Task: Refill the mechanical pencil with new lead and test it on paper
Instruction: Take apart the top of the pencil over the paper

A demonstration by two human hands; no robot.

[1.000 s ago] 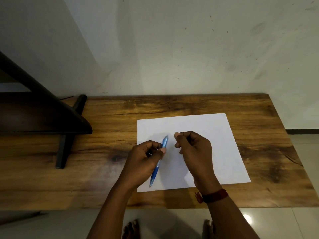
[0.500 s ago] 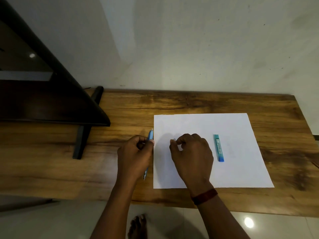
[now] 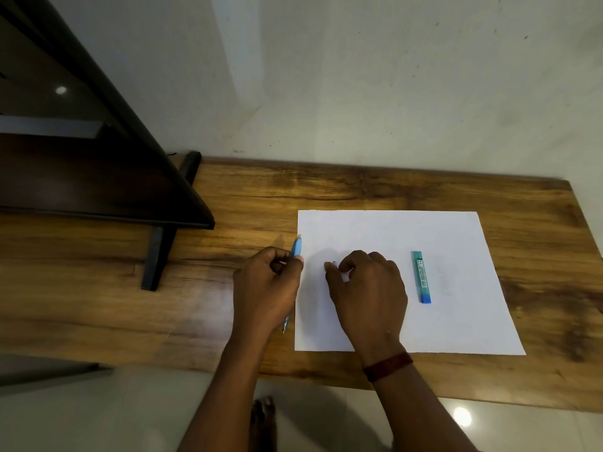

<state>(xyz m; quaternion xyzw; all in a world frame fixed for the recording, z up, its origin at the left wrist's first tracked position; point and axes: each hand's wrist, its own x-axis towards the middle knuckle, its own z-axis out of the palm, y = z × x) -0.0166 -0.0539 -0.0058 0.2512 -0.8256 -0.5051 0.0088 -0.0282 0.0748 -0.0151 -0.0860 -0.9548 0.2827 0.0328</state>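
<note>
Leftmost, a dark wooden shelf unit point(image 3: 98, 177) stands on the desk point(image 3: 228, 197), its slanted side rising toward the top left corner and a dark foot bar point(image 3: 156, 256) resting on the brown wood grain. Behind the desk is a plain pale wall point(image 3: 359, 76).

Next, near the middle, the left hand point(image 3: 266, 288) sits just off the left edge of a white sheet of paper point(image 3: 456, 308). Its grip is closed around a light blue mechanical pencil point(image 3: 296, 249). The pencil's upper end sticks out above the fingers, and its thin tip point(image 3: 284, 327) shows below the hand, pointing toward the near edge of the desk.

Just to the right, the right hand point(image 3: 368, 288) rests over the left part of the paper, fingers curled, with the thumb and forefinger pinched on a very small blue piece point(image 3: 334, 263). It is too small to say what this piece is. A dark red band point(image 3: 388, 367) circles the right wrist.

Further right, well clear of both hands, a slim teal lead case point(image 3: 421, 277) with a blue lower end lies flat on the paper, running roughly front to back.

At the bottom, pale glossy floor tiles point(image 3: 130, 419) show below the desk edge, with a bare foot point(image 3: 262, 419) between the forearms.
</note>
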